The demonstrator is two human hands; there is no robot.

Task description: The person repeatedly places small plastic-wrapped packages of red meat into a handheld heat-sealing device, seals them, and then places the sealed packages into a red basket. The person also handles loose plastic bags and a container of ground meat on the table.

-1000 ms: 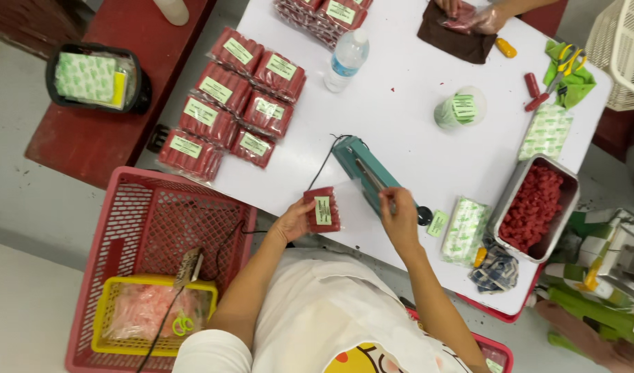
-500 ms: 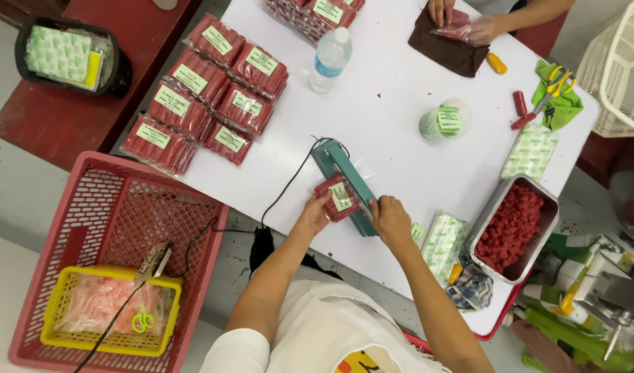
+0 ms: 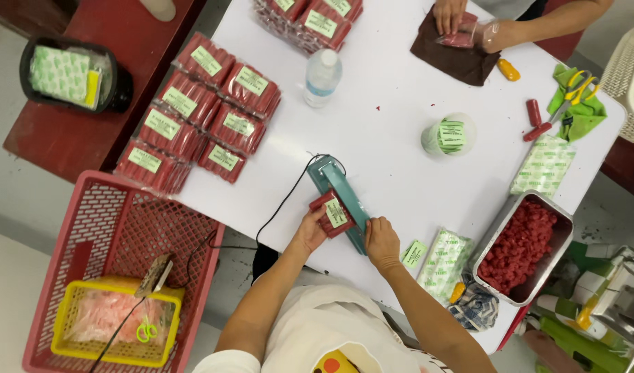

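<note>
My left hand holds a small red packet with a green label against the side of a teal heat sealer on the white table. My right hand presses down on the near end of the sealer's bar, fingers closed over it. The sealer's black cord runs off the table's near edge. A loose green label lies just right of my right hand.
Rows of sealed red packets lie at the table's left. A water bottle, a cup of labels, a metal tray of red pieces and label bundles stand around. Another person's hands work at the far edge. A red crate sits on the floor.
My left hand has carried the red packet from the table's near edge up to the sealer. My right hand has settled on the sealer's bar and stays there.
</note>
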